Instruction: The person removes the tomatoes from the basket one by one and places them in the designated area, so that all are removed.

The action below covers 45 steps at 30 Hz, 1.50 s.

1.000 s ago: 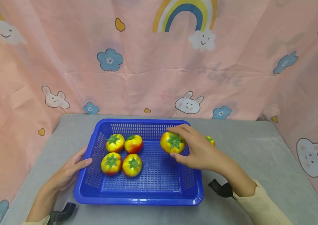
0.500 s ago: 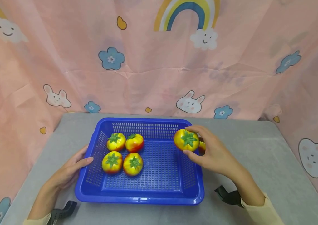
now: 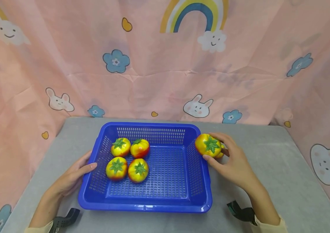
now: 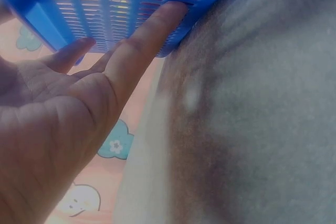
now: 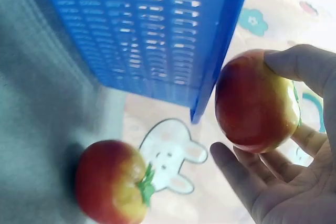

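In the head view, my right hand [image 3: 232,161] holds a yellow-and-red toy tomato [image 3: 208,144] with a green leafy top, over the right rim of the blue plastic basket [image 3: 144,207]. Its thumb and fingers grip the tomato from the sides, as the right wrist view also shows. Behind that tomato, a second tomato [image 5: 111,182] lies on the table outside the basket, mostly hidden in the head view. My left hand [image 3: 70,176] holds the basket's left side, thumb on the rim and fingers [image 4: 139,51] against the slotted outer wall.
Several similar tomatoes [image 3: 116,168] sit grouped in the basket's left half. The grey table [image 3: 269,168] extends to both sides. A pink printed cloth [image 3: 153,87] hangs behind and around it. Dark straps [image 3: 242,212] are on both wrists.
My right hand has carried the tomato rightward, from above the inside of the basket to its right rim. The left hand and the basket have hardly moved.
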### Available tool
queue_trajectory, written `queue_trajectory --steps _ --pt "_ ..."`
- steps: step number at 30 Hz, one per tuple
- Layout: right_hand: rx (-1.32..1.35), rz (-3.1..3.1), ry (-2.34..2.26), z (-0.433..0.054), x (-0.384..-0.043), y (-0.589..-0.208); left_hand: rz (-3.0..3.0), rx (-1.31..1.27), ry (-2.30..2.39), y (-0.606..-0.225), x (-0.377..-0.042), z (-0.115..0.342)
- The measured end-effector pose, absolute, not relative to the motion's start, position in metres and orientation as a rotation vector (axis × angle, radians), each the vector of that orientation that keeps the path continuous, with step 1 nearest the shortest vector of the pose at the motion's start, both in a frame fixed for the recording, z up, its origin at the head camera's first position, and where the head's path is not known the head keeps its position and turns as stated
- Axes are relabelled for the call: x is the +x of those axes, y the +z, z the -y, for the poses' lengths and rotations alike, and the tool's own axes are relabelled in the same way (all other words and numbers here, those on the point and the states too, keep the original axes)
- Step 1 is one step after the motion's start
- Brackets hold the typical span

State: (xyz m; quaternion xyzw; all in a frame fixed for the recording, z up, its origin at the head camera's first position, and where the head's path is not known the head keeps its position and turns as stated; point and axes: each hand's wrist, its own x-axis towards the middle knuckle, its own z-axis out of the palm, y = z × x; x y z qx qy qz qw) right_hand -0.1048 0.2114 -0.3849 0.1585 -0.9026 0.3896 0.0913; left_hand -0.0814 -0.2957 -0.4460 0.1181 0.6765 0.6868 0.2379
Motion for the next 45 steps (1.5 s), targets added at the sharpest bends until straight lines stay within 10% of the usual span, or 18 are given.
queue_trajectory --steps 45 --pt "0.167 2.686 1.104 -0.307 -0.125 -0.441 -1.859 0.309 1.878 -0.446 -0.081 0.296"
